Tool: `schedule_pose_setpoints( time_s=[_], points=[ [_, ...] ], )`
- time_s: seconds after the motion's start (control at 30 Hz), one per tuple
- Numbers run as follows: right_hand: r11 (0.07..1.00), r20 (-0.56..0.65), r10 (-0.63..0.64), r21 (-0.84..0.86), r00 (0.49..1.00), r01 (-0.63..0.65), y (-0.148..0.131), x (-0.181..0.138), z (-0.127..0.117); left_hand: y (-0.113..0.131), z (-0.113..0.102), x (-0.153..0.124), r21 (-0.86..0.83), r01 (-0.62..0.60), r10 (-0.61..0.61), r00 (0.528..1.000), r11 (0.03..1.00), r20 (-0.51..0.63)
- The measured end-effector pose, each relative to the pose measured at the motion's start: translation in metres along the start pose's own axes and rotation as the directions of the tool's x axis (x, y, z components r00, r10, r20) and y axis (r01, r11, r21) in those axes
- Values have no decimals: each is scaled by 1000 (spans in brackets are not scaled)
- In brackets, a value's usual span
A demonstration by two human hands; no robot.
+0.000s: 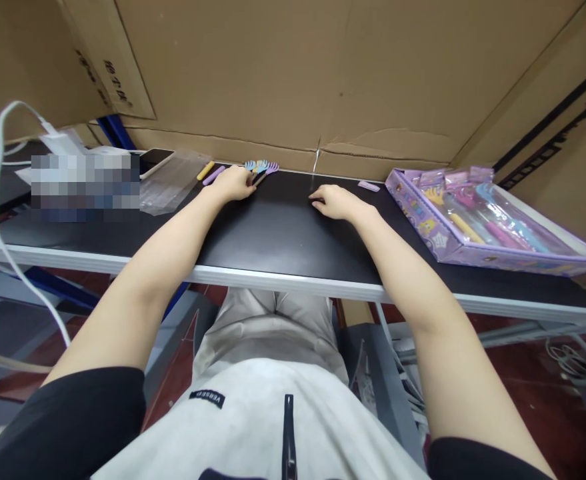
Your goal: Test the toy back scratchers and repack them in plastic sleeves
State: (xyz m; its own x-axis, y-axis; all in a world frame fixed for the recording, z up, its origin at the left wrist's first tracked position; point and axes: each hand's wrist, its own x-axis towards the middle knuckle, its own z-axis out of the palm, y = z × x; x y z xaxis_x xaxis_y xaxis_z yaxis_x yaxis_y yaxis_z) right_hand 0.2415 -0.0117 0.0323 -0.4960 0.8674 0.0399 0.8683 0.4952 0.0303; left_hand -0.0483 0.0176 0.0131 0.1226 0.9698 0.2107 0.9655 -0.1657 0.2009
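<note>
My left hand [233, 183] rests palm down on the black table [273, 230], its fingers stretched flat toward several small pastel hand-shaped toy sticks [261, 167] at the table's far edge, touching or nearly touching them. A yellow stick [205, 171] and a purple stick [214, 175] lie just left of that hand. My right hand [333, 201] lies on the table near the middle, fingers loosely curled down, holding nothing I can see. A small lilac piece [369, 186] sits a little beyond and right of it.
A purple display box [437, 241] filled with packaged pastel toys lies at the right. Clear plastic bags [170, 181] and a phone [153, 160] lie at the left, with a white charger and cable [3, 200]. Cardboard walls [293, 73] close off the back.
</note>
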Motion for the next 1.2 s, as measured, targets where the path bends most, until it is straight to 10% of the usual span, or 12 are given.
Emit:
schedule_pose_setpoints(
  time_s=[0.47, 0.93, 1.2],
  points=[
    [992, -124, -122, 24, 985, 126, 3, 3, 12, 18, 4, -3, 31, 49, -47, 998, 998, -42],
    [994, -105, -111, -25, 988, 109, -11, 6, 15, 58, 0, -24, -426, -358, 395, 919, 831, -2],
    [996, -198, -91, -20, 976, 89, 0, 8, 9, 12, -24, -16, -162, -68, 40, 985, 984, -168]
  ],
)
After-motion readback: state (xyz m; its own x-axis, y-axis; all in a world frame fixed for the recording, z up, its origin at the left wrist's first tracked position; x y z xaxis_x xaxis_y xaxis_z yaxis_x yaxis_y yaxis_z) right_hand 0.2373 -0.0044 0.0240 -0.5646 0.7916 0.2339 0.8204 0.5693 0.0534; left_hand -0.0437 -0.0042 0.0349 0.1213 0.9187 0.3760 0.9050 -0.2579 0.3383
